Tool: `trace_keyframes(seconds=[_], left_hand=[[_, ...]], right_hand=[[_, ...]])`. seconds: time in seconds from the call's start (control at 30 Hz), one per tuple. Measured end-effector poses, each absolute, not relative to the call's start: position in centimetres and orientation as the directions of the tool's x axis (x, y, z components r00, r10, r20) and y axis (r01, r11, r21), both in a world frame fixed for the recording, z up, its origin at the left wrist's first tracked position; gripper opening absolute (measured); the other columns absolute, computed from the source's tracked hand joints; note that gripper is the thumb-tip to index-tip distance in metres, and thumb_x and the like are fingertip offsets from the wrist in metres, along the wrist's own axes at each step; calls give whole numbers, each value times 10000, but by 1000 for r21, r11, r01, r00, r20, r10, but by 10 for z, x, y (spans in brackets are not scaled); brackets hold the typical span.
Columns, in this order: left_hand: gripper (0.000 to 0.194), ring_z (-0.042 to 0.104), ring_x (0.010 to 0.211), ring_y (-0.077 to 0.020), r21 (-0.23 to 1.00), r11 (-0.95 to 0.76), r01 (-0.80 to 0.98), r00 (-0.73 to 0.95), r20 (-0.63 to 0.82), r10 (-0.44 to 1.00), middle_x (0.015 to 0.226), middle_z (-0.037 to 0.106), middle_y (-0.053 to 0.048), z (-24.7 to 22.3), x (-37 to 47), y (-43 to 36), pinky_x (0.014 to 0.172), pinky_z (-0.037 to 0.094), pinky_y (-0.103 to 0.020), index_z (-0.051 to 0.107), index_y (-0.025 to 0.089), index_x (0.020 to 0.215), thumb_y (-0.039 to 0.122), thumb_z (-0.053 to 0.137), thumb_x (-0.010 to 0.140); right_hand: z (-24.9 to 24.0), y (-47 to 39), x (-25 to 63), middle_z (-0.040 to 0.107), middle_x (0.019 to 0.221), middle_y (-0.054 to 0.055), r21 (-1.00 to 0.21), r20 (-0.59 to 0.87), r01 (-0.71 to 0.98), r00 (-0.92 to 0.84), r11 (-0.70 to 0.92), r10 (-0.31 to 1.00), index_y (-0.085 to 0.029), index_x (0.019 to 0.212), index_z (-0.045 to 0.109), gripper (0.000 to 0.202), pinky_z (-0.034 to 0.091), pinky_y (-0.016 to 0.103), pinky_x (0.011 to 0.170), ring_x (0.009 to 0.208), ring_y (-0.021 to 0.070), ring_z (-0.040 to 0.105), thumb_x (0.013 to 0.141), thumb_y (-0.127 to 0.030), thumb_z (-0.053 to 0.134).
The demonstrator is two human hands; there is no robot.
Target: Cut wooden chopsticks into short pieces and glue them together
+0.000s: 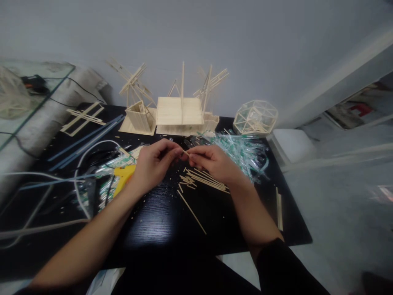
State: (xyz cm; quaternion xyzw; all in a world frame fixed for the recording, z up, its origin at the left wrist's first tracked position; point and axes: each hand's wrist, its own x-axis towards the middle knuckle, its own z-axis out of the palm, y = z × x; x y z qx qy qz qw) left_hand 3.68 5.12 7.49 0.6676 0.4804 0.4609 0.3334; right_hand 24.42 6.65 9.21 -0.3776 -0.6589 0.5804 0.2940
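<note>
Over the middle of the black table, my left hand (153,163) and my right hand (215,162) meet fingertip to fingertip. Between them is a short piece of thin wooden stick (186,153), pinched from both sides; most of it is hidden by the fingers. Below my right hand lies a fan of loose wooden sticks (206,180) with several short cut pieces at its left end. One long stick (192,212) lies apart, slanting toward the front edge. A yellow glue gun (123,177) rests beside my left forearm, partly covered by it.
Stick-built models with crossed blades (179,110) line the back of the table (172,241). Right of them sits a round stick frame (256,117). Crumpled plastic wrappers (242,152) spread behind my right hand. Cables (78,176) and blue strips (89,141) clutter the left side.
</note>
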Motion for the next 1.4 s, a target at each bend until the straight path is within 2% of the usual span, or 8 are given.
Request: trace_keyframes(seconds=[0.17, 0.3, 0.47, 0.6, 0.77, 1.0, 1.27, 1.4], left_hand=[[131, 572, 580, -93, 788, -488, 376, 181, 453, 873, 697, 695, 26, 81, 34, 45, 554, 423, -228, 677, 205, 822, 271, 651, 932], [129, 522, 571, -91, 785, -466, 410, 61, 486, 872, 683, 638, 34, 79, 31, 48, 560, 406, -240, 654, 203, 842, 293, 656, 935], [167, 492, 568, -103, 897, -385, 219, -106, 414, 904, 662, 551, 41, 75, 25, 59, 563, 408, -259, 606, 213, 856, 334, 596, 970], [256, 474, 574, -115, 903, -347, 253, -40, 368, 929, 626, 519, 38, 75, 25, 57, 569, 391, -277, 544, 218, 775, 343, 534, 999], [395, 441, 542, -107, 862, -355, 360, 19, 374, 927, 575, 477, 39, 78, 28, 50, 547, 370, -281, 503, 214, 660, 350, 473, 1030], [49, 626, 588, -106, 899, -341, 274, -21, 360, 933, 712, 725, 21, 80, 33, 51, 578, 510, -246, 757, 217, 877, 262, 741, 864], [170, 759, 767, -142, 880, -393, 266, -25, 414, 910, 869, 803, 0, 76, 35, 47, 736, 603, -254, 773, 237, 988, 279, 805, 826], [99, 751, 696, -140, 890, -372, 262, -21, 390, 920, 773, 782, 11, 75, 36, 46, 656, 592, -241, 766, 231, 909, 294, 792, 838]], right_hand=[[88, 66, 243, 520, 680, -30, -972, -103, -90, -664, -215, 741, -153, 927, 757, 174, 265, 213, 491, 563, 66, 396, 917, -314, 695], [88, 64, 240, 496, 691, -30, -948, -53, -227, -579, -224, 813, -171, 903, 754, 153, 272, 218, 499, 571, 67, 365, 902, -322, 726], [94, 65, 244, 479, 727, -24, -919, -26, -340, -449, -198, 893, -200, 933, 752, 144, 311, 234, 517, 587, 76, 338, 889, -337, 750], [93, 65, 242, 484, 743, -16, -916, -35, -336, -477, -219, 878, -188, 946, 770, 139, 296, 235, 512, 590, 68, 356, 904, -316, 736], [89, 63, 238, 513, 748, -14, -951, -12, -271, -444, -147, 896, -195, 981, 771, 146, 251, 231, 485, 586, 62, 392, 936, -314, 699], [96, 59, 236, 559, 731, -16, -980, -5, -173, -466, -97, 885, -167, 991, 752, 161, 260, 211, 467, 551, 46, 420, 970, -281, 641], [98, 55, 233, 619, 732, -7, -993, -37, -73, -525, -89, 850, -152, 920, 716, 179, 282, 200, 435, 527, 45, 444, 976, -298, 628], [97, 54, 232, 629, 737, -5, -988, -57, -86, -584, -132, 809, -150, 902, 697, 187, 294, 197, 425, 518, 44, 432, 967, -316, 640]])
